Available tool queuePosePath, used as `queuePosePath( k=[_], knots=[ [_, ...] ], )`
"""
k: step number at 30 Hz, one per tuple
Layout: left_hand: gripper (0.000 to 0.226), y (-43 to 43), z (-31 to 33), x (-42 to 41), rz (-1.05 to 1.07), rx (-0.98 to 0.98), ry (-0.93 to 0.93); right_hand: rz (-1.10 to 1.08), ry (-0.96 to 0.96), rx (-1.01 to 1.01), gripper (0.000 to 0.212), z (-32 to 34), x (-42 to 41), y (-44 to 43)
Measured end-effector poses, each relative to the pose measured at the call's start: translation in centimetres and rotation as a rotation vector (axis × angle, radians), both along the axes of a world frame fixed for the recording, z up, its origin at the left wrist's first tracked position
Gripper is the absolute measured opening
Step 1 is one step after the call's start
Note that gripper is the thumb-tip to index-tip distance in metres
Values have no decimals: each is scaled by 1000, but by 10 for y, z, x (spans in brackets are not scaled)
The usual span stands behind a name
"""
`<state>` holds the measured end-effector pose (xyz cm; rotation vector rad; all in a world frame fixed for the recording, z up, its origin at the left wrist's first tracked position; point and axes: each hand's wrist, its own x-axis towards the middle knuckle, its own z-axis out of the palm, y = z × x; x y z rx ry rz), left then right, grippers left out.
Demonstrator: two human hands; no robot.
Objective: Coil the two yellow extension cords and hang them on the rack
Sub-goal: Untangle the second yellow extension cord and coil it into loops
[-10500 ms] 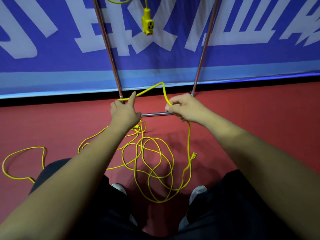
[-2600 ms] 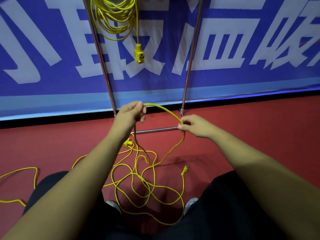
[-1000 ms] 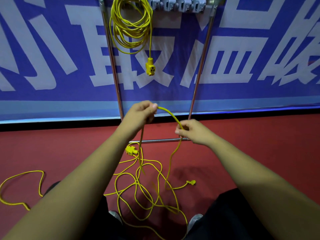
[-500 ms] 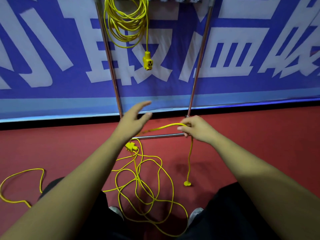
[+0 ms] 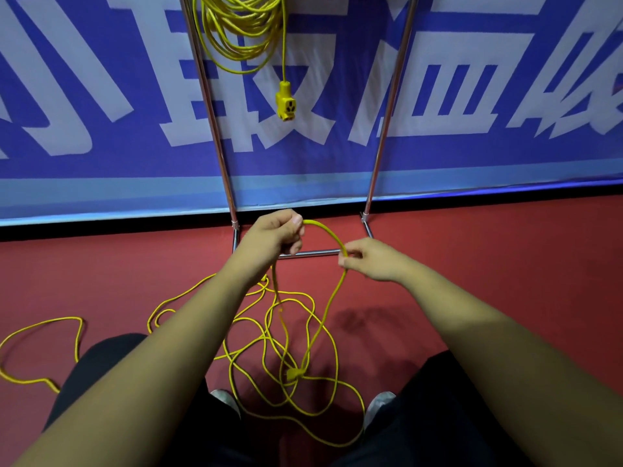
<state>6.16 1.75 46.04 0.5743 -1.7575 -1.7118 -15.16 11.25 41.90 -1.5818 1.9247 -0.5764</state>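
One yellow extension cord [image 5: 241, 35] hangs coiled at the top of the metal rack [image 5: 387, 106], its socket end [image 5: 286, 103] dangling below the coil. The second yellow cord [image 5: 293, 335] lies in loose tangled loops on the red floor between my feet. My left hand [image 5: 274, 234] grips a strand of this cord in a fist. My right hand [image 5: 371, 259] pinches the same cord a short way along. An arch of cord spans the gap between both hands, and strands drop from each hand to the floor. The cord's plug [image 5: 292, 373] lies among the loops.
A blue banner wall [image 5: 472, 96] with large white characters stands right behind the rack. The rack's base bar [image 5: 313, 253] lies on the floor just beyond my hands. Another stretch of cord [image 5: 43, 332] trails off to the far left. My shoes [image 5: 379, 404] stand under the loops.
My left hand, open half a second ago, has closed on the cord. A new arch now spans both hands, and the plug has shifted toward my feet.
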Motion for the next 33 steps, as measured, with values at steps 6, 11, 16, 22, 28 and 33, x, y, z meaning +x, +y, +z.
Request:
queuePosePath(
  k=[6,11,16,22,28,33],
  knots=[
    [26,-11,4,19,78,135,206,-265,-300,319,8,-55,-13,13],
    [24,-21,-14,38,-82,63,-7,-756,-1031,116,22,-59,-29,6],
    [28,-24,-36,35,-313,28,-359,-894,-1202,-212,21,-32,-30,-9],
    [40,-16,-57,-1,-44,181,-410,-612,-1253,-163,21,-2,1,-11],
    [76,-30,-63,-30,-78,841,-335,-367,-1227,9,12,-2,37,-5],
    [67,-44,-67,-34,114,1064,-100,-192,-1089,272,7,-24,46,3]
  ],
)
